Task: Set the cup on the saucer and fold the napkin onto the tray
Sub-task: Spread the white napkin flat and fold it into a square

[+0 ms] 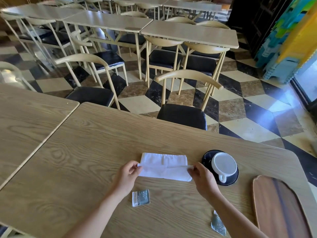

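Observation:
A white napkin (163, 166) lies partly folded on the wooden table, in front of me. My left hand (127, 176) pinches its left edge and my right hand (202, 177) pinches its right edge, holding a fold line lifted slightly. To the right, a white cup (223, 166) stands upright on a dark saucer (206, 158), its handle pointing toward me. A brown wooden tray (277, 208) lies at the table's right side, bare.
Two small grey-green packets lie on the table (85, 152): one (141, 197) between my forearms, another (217, 224) near the front edge. A black-seated chair (182, 115) stands at the table's far edge. A second table adjoins on the left.

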`<state>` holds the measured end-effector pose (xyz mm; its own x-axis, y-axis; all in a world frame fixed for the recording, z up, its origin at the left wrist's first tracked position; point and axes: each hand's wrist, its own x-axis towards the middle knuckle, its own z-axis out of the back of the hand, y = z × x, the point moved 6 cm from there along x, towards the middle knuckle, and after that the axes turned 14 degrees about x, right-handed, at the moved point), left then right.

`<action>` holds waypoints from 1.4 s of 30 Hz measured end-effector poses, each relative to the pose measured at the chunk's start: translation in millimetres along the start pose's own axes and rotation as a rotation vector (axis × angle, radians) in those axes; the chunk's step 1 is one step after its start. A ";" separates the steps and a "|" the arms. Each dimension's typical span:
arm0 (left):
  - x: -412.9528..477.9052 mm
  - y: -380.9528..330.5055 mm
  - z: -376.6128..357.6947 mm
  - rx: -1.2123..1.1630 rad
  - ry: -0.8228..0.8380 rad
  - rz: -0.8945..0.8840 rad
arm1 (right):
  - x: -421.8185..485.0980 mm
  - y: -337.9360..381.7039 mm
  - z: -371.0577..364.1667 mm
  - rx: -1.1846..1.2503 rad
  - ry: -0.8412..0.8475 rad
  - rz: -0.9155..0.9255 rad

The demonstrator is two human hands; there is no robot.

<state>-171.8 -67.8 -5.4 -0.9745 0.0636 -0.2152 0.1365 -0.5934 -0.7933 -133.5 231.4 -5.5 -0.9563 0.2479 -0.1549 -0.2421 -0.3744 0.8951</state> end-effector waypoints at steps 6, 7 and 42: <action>34.7 -2.5 -10.0 0.000 -0.134 0.024 | 33.4 0.1 -9.5 -0.024 -0.043 -0.096; 39.9 -0.6 -12.0 -0.017 -0.143 0.039 | 37.8 -1.6 -10.8 -0.036 -0.044 -0.111; 65.9 18.4 -31.0 0.586 -0.484 -0.247 | 76.7 -27.6 -32.7 -0.172 -0.151 -0.088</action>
<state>-228.0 -49.6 -51.9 -0.9516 -0.0273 0.3060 -0.0787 -0.9411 -0.3287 -205.5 231.6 -55.8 -0.8981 0.4122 -0.1532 -0.3599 -0.4889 0.7946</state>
